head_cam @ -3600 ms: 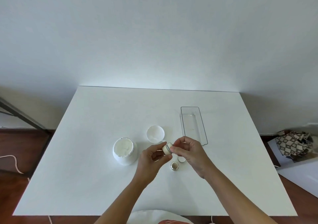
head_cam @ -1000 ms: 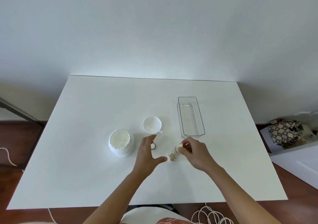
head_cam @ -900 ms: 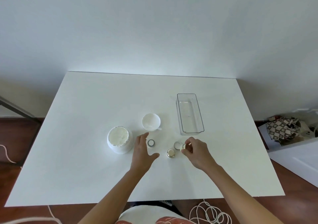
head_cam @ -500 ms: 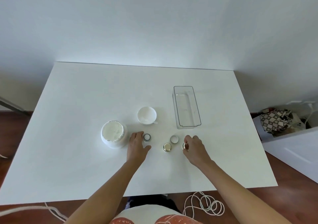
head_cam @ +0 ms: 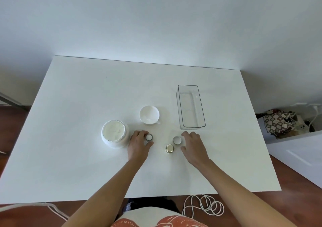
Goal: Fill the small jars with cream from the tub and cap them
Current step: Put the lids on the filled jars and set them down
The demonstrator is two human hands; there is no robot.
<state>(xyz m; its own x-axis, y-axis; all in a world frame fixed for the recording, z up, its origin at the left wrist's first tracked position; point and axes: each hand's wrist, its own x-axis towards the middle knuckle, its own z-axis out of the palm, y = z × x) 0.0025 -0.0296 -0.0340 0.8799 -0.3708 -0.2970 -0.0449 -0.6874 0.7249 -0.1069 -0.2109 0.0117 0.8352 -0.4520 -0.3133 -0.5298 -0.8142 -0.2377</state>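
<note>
White cream filled the open tub (head_cam: 114, 133), which stood on the table (head_cam: 87, 94) at the left of the group, and a small jar (head_cam: 149, 137) just to its right showed a pale surface inside its dark rim, so it seemed to have been filled; it carried no cap. The left hand (head_cam: 138, 145) grasped that jar, fingers curled behind it and the thumb reaching round its near side. Two more small round pieces lay a little to the right: one with a gold rim (head_cam: 169, 148) nearer the person, and one silvery with a white face (head_cam: 177, 140) just beyond it, both apart from each other. Whether each was a jar or a cap was too small to tell. The right hand (head_cam: 193, 146) rested on the table just right of these two, fingers spread and loosely bent; a small glint showed by its thumb, though whether it held anything there could not be told. Judging from this, filling was at least partly done and capping was still ahead. Farther back sat the tub's white lid (head_cam: 149, 114), upturned, and a clear plastic tray (head_cam: 181, 108) near the right hand's fingertips. A coiled white cord (head_cam: 205, 206) lay on the floor below the table edge.
</note>
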